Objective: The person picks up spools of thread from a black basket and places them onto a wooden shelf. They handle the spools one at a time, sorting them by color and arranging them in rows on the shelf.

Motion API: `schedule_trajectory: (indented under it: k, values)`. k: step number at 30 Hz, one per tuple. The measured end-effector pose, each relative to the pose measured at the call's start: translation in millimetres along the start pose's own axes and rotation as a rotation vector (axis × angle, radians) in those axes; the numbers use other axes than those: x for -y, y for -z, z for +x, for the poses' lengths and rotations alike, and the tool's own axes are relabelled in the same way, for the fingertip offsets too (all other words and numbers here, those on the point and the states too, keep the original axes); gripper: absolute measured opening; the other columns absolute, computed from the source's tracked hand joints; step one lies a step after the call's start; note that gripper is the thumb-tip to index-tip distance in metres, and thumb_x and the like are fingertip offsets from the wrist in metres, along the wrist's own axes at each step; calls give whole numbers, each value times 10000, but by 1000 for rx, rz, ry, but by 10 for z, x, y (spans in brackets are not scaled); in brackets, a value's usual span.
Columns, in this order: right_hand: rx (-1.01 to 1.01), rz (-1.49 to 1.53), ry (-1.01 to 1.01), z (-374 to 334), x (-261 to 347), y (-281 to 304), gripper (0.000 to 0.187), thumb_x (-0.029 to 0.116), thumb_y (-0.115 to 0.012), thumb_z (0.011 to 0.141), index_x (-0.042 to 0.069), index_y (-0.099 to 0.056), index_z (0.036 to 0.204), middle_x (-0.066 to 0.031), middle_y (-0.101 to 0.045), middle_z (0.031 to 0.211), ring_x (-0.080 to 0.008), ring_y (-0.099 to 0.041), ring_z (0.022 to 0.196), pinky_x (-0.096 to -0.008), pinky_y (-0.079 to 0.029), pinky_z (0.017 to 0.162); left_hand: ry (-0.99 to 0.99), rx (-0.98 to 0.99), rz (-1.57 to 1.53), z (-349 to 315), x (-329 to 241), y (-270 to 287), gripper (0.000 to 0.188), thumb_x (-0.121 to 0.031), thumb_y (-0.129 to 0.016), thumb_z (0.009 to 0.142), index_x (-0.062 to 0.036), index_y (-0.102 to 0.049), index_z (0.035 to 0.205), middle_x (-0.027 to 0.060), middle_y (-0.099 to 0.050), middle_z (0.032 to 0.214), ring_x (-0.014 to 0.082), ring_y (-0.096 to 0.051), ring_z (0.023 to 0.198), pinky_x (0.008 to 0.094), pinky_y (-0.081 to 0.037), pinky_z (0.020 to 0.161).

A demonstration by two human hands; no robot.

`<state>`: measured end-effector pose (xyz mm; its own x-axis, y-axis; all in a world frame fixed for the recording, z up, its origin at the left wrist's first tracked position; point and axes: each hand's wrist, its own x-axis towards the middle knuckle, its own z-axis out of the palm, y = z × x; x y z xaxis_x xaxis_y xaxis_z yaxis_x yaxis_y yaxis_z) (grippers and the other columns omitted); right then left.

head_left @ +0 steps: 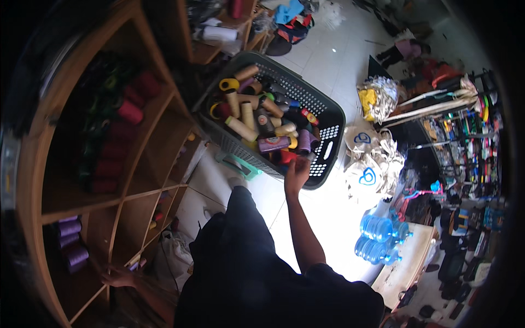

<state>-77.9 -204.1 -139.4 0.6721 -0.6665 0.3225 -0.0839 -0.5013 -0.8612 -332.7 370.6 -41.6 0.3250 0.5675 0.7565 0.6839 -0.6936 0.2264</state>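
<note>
A dark green perforated plastic basket [332, 117] holds many thread spools in beige, purple, yellow, red and dark colours. My right hand [298, 173] is at its near right side, fingers curled just beside a red spool [287, 157]; what they close on is too small to make out. A purple spool [273, 144] lies just beyond that hand. At the lower left, my left hand [117, 275] is in dim light against the wooden shelf divider [113, 235], its fingers bent around the edge. Purple spools [76, 256] are stacked in the compartment beside it.
The wooden shelf unit [147, 52] lines the left, with red spools [131, 111] in an upper compartment. Under the basket is a green stool [249, 170]. Cloth bags [369, 164], blue water bottles [376, 228] and a low table [407, 262] stand right. Another person [409, 49] is far off.
</note>
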Motion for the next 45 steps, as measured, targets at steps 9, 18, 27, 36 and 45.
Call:
schedule_trajectory:
  k: [9,18,27,36,45]
  values:
    - [322,-578,-83,1175,-779,-59,999,447,-790,680,8,-281,1420,-315,-446,1216,-483,-474,1107,-550,-408,942,-180,-139,135,-406,-449,-77,255,-180,-678,874,-16,-608,1056,148,-603,1049,304,-587,951,443,-491,772]
    - [726,-635,-71,1771,-1411,-372,1232,629,-793,595,135,-147,1520,-256,-174,1519,-433,-216,1394,-508,-255,1116,29,88,-196,-446,-1581,-180,140,-95,-648,884,6,-566,935,126,-521,884,260,-579,782,373,-491,656]
    - [893,-856,-479,1785,-1577,-558,1264,649,-769,570,148,-113,1527,-268,-36,1551,-434,-128,1426,-516,-214,1135,-201,192,-403,-545,-2188,-442,129,-107,-634,886,-12,-552,917,97,-517,850,243,-568,802,361,-465,717]
    - [711,106,-643,1732,-1373,0,959,473,-722,744,35,-219,1433,-229,-398,1363,-345,-496,1212,-420,-446,1007,-352,269,-494,-537,-2633,-435,236,-215,-571,909,12,-545,965,104,-558,886,216,-584,822,363,-480,700]
    - [877,780,-639,1513,93,326,828,318,-733,737,57,-339,1418,-127,-521,1271,-256,-578,1081,-372,-507,887,167,1190,-1078,-468,-3718,-79,258,-94,-703,822,-67,-585,1051,39,-589,954,138,-570,883,300,-465,805]
